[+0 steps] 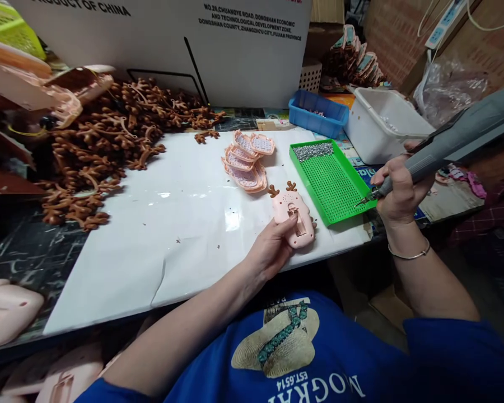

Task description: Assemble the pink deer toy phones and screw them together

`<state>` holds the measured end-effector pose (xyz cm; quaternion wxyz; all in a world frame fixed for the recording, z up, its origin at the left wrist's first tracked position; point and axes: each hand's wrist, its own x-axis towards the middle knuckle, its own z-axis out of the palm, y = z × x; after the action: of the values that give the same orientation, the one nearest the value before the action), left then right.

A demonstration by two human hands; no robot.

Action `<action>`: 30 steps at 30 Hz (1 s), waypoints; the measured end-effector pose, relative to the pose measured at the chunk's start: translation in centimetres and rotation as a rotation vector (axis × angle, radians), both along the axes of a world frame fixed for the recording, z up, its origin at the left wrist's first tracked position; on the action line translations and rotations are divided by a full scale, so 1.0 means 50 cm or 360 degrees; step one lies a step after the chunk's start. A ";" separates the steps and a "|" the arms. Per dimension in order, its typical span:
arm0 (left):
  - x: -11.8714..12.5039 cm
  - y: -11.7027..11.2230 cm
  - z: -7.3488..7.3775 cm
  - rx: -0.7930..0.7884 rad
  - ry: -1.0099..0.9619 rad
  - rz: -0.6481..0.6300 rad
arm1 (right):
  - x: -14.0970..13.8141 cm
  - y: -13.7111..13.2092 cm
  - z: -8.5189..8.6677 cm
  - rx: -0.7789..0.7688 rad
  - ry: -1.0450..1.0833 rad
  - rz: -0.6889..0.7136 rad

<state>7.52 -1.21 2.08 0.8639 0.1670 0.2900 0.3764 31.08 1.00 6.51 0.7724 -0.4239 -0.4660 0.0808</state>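
Left hand [273,243] lies on the white work surface [172,224], fingers curled loosely around the lower end of a pink deer-shaped toy shell [293,215], thumb pressed on its middle. Shell lies flat near the front edge of the surface, brown antlers pointing away from the person, just beside the green tray [331,182].

Right hand [397,190] closed firmly round a grey electric screwdriver [445,145], body slanting up to the right; its tip sits over the near right corner of the green tray, contact unclear. Thin bracelet on that wrist.

Green tray is perforated, with a heap of small screws [315,150] at its far end. Stack of pink faceplates [247,159] behind the shell. Large heap of brown antler pieces [105,145] far left. Blue bin [317,112] and white tub [382,123] beyond the tray
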 end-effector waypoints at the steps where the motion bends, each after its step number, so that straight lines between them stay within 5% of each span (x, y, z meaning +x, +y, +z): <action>1: 0.001 0.000 0.000 -0.0009 -0.0011 0.0009 | -0.015 -0.003 0.016 0.0046 0.0020 0.0045; 6: 0.007 -0.002 0.003 -0.0054 -0.0025 0.0018 | -0.134 -0.039 0.071 0.0077 0.0159 0.0478; 12: 0.009 -0.001 0.002 -0.0091 -0.0051 0.0047 | -0.242 -0.077 0.049 -0.0044 0.0100 0.0916; 30: 0.017 -0.002 0.002 -0.0087 -0.0108 0.0129 | -0.245 -0.070 -0.025 -0.0185 -0.0205 0.1212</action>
<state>8.39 -1.32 2.18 0.8615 0.1187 0.2773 0.4084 18.85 -2.49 5.25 0.6311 -0.2678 -0.6321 0.3611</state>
